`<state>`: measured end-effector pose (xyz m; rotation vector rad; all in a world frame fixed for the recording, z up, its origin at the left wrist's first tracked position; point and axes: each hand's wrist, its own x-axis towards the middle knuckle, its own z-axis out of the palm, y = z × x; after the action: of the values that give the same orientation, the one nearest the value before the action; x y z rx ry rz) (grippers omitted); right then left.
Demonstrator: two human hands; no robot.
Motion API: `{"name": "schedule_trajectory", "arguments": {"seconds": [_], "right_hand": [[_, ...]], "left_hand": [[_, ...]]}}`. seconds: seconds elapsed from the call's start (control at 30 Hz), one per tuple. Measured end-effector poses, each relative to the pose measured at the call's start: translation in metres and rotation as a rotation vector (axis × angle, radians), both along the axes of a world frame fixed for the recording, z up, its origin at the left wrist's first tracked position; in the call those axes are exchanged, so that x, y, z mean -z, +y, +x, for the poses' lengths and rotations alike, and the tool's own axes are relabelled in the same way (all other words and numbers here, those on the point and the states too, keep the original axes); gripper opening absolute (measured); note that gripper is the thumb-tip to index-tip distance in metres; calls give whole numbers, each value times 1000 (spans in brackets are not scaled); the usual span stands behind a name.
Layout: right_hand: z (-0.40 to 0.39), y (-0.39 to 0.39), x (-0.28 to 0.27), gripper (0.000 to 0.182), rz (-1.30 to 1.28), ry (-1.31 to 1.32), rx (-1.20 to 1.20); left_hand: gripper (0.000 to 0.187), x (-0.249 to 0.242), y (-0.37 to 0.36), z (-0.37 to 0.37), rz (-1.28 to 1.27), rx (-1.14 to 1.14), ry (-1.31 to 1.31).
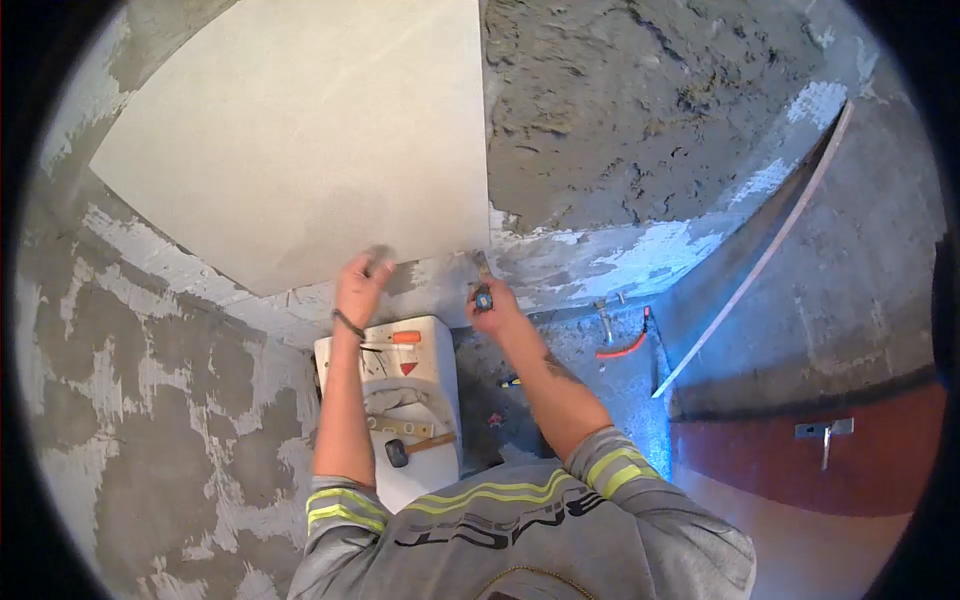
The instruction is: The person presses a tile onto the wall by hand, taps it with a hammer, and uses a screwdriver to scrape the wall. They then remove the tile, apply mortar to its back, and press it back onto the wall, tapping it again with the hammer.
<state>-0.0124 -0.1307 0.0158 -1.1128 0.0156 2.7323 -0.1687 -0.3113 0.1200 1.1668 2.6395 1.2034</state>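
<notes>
A large pale tile (320, 130) covers the upper left of the wall. My left hand (362, 287) is just below its bottom edge, thumb and fingers apart and slightly blurred, with nothing visible in them. To the right, my right hand (492, 308) is closed round a small hand tool (484, 297) with a dark, blue-ended handle. The tool's narrow metal end points at the wall close to the tile's lower right corner; its exact kind I cannot tell. Rough grey mortar (640, 120) coats the wall beside the tile.
A white toilet (445, 370) stands below, carrying an orange-handled tool (405, 338), a spirit level (400, 427) and a mallet (398, 453). A red-orange hose (625, 350) hangs near a wall valve (603, 310). A long strip (760, 260) leans at right.
</notes>
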Motion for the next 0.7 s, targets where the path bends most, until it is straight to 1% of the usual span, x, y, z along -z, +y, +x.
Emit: {"name": "schedule_trajectory", "arguments": {"seconds": [0.03, 0.1, 0.17, 0.2, 0.23, 0.3, 0.33, 0.37, 0.4, 0.43, 0.5, 0.53, 0.57, 0.6, 0.63, 0.67, 0.7], "right_hand": [[-4, 3, -1, 18, -62, 27, -4], [-7, 5, -14, 17, -33, 2, 11], [-7, 3, -26, 15, -7, -28, 19], [-7, 3, -30, 13, 14, -58, 23], [-8, 5, -32, 11, 38, -86, 22], [-8, 13, -19, 12, 79, -70, -14], [-6, 16, -9, 13, 106, -49, -38], [-1, 15, -3, 13, 106, -55, -57], [10, 10, 6, 14, 231, -170, -104], [24, 8, 12, 14, 364, -282, -151], [68, 0, 26, 19, 533, -285, -263], [97, -6, 33, 16, 521, -98, -278], [121, -13, 37, 13, 499, 88, -300], [137, -27, 24, 12, 608, -10, -342], [143, -35, 5, 12, 719, -102, -383], [141, -32, 2, 12, 720, -105, -410], [141, -31, 2, 16, 918, -160, -478]], "left_hand": [[36, 20, 6, 5, 1, 8, -8], [40, 57, 17, 7, 91, -2, -351], [38, 119, 33, -13, -28, 46, -356], [38, 151, 43, -18, 20, 101, -556], [38, 171, 56, -20, 75, 153, -752], [41, 179, 83, -12, -78, 165, -727], [41, 173, 91, -4, -68, 148, -733], [42, 160, 95, 7, 8, 36, -956], [43, 151, 92, 18, 84, -80, -1180], [43, 144, 89, 25, 95, -94, -1193], [45, 134, 87, 31, 77, -103, -1155], [45, 138, 89, 29, 107, -120, -1164], [46, 144, 90, 27, 174, -47, -1281], [47, 151, 91, 27, 241, 29, -1395], [47, 154, 94, 25, 272, 8, -1401], [45, 162, 98, 25, 358, 53, -1480], [43, 169, 99, 28, 434, 104, -1557]]}}
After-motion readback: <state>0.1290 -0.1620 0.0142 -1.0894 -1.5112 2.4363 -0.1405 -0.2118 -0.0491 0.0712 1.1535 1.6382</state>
